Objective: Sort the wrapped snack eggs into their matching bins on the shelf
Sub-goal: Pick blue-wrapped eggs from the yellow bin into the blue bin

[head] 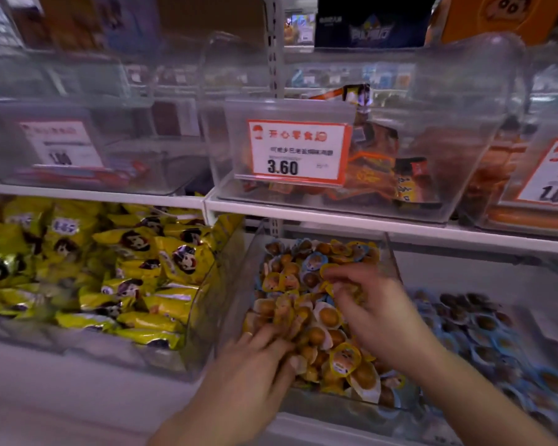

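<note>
Head view: both hands are down in the middle bin (388, 252) on the lower shelf, a clear tub heaped with wrapped snack eggs (327, 317), mostly yellow-edged packs with a few blue-edged ones mixed in toward the back. The left hand (258, 358) lies at the bin's front edge with fingers pushed into the pile; whether its grip holds a pack I cannot tell. The right hand (364, 304) sits nearer the bin's right wall, fingers curled in a narrow grip that seems to pinch a yellow pack (331, 288), though blur makes this uncertain. Just beside, along the shelf's right end, the blue bin (464, 336) holds blue-edged eggs. To the left, a bin of yellow bags (126, 268) fills that end.

The step in hand looks like picking through the mix for strays. Next likely calls for lifting out 1 blue-edged pack and carrying it right over the wall.
</note>
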{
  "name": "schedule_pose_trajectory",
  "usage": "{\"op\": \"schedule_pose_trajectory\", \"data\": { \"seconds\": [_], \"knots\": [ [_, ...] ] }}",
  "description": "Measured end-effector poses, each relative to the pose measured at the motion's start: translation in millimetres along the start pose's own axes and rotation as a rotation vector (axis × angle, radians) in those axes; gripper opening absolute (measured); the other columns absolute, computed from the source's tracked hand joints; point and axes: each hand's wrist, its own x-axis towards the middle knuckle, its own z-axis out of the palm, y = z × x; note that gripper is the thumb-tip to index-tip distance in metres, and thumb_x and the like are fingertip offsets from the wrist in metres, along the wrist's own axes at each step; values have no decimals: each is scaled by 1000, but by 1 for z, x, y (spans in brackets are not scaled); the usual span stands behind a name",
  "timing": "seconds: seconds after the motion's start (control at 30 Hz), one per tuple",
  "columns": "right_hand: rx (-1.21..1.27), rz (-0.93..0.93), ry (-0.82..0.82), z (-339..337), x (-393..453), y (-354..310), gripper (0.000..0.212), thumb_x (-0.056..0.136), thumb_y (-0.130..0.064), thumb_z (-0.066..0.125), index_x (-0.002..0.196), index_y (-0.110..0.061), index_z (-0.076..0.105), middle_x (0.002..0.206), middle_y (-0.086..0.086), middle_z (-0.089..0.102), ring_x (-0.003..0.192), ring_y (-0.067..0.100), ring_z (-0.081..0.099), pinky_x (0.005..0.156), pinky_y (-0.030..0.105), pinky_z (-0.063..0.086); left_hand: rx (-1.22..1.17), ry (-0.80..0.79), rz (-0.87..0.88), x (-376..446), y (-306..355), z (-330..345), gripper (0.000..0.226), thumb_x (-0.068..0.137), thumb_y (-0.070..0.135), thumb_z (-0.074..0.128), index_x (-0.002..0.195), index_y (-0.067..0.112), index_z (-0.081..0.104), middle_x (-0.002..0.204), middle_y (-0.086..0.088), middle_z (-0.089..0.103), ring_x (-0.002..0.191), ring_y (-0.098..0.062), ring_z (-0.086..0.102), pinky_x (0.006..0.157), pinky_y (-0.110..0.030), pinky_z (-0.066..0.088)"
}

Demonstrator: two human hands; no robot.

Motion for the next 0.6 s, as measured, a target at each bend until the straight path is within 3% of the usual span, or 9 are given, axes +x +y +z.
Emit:
{"op": "schedule_pose_trajectory", "data": {
  "seconds": [0.07,0.17,0.27,0.33,0.4,0.47,0.53,0.6],
  "knots": [
    [-118,-23,-191,26,15,-1,32,94,-21,55,123,-25,68,118,-5,67,110,7,60,92,10,41,20,32,2,-2,1,0,57,94,63,14,130,40,51,135,21,47,124,-8,45,101,-29,34],
    [-439,47,-395,58,48,14,47,98,-31,48,144,-25,48,138,7,53,125,28,55,103,35,45,19,78,21,-2,0,-2,52,95,61,19,127,38,53,129,19,49,120,-9,45,97,-29,31],
    [-732,83,-572,73,77,28,70,96,-44,47,157,-23,21,159,13,28,143,35,34,113,43,35,10,121,55,-3,-4,-12,48,94,56,22,115,34,59,116,16,55,111,-10,49,94,-29,35],
    [-802,78,-605,82,88,30,81,92,-46,52,159,-24,13,162,14,21,144,39,32,112,45,35,-17,251,106,-2,-7,-21,32,95,45,36,97,30,64,98,13,59,99,-12,56,89,-32,42],
    [-830,67,-570,90,91,27,81,89,-41,57,158,-24,19,155,16,31,132,40,45,104,43,43,-62,413,133,0,-11,-27,21,94,36,48,90,29,67,93,13,62,98,-11,58,93,-32,42],
    [-807,54,-548,94,87,24,75,87,-34,62,154,-23,29,149,13,41,128,36,51,102,40,47,-126,493,90,2,-19,-32,20,93,34,50,95,30,69,102,15,63,107,-10,55,100,-32,37],
    [-703,45,-533,87,84,19,65,85,-29,67,146,-24,45,141,11,53,122,32,57,98,35,49,-195,497,13,3,-29,-35,24,93,36,47,101,31,69,112,16,60,109,-9,53,97,-31,39],
    [-582,53,-498,72,86,13,49,85,-19,65,133,-25,60,122,8,68,109,29,65,86,32,52,-235,466,-57,4,-39,-37,30,93,39,43,107,32,68,120,15,56,108,-10,53,94,-30,41]
  ]
}}
